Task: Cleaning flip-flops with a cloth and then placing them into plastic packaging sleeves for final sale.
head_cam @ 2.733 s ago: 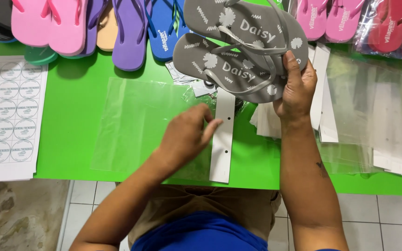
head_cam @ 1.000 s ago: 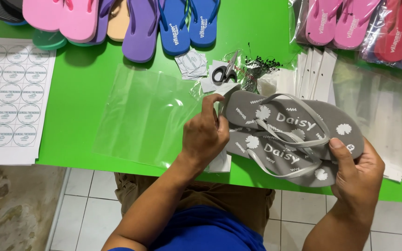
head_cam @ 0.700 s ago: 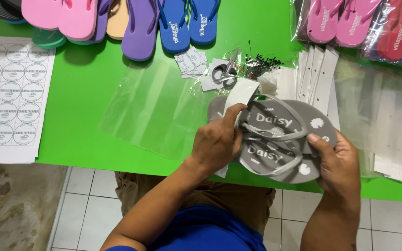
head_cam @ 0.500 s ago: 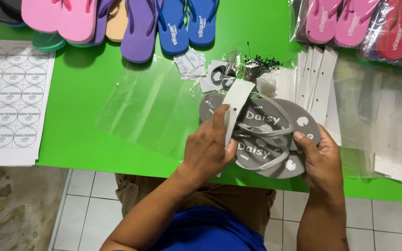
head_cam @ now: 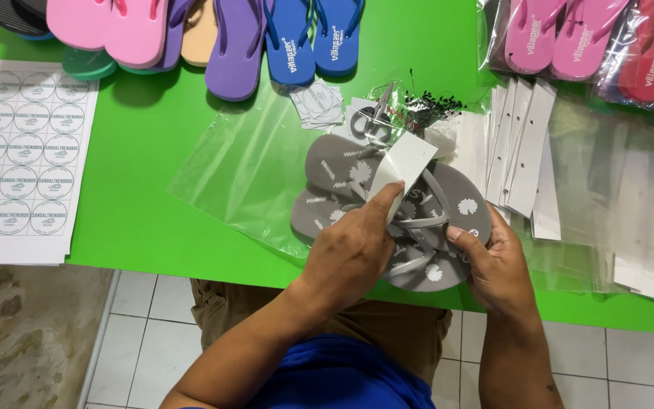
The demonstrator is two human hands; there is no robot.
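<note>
Since the earlier frame the pair of grey flip-flops [head_cam: 387, 204] had come down from mid-air to the near edge of the green table [head_cam: 138, 204], toes now lying over the clear plastic bag [head_cam: 251, 167]. The left hand [head_cam: 350, 254] was closed, pinching a white card strip [head_cam: 403, 163] between thumb and fingers against the straps. The right hand [head_cam: 493, 261] curled around the heel end, thumb on the sole. The foam soles looked light, springy and matte, best gripped at heel or straps; the bag beyond the left hand seemed thin, glossy and slippery. Past the fingertips lay small scissors [head_cam: 376, 121], and right of the right hand a stack of card strips [head_cam: 524, 144].
</note>
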